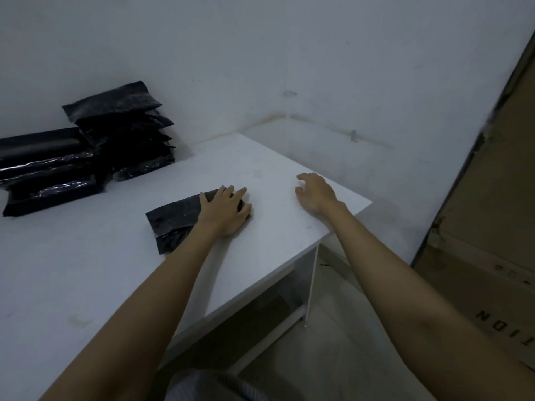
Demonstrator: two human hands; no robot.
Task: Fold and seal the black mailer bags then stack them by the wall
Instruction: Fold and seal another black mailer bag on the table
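While the left hand [224, 211] presses flat on the folded black plastic mailer bag [173, 222], likely to set its seal, the right hand [314, 192] hovers loosely spread and empty beside it, the stack of sealed black bags [115, 134] well beyond by the wall.

One folded black mailer bag [170, 222] is laid flat mid-table. Finished bags [86, 151] are stacked at 10 o'clock, by the wall.

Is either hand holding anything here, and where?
No grip. The left hand presses flat on the mailer's right end; the right hand is free.
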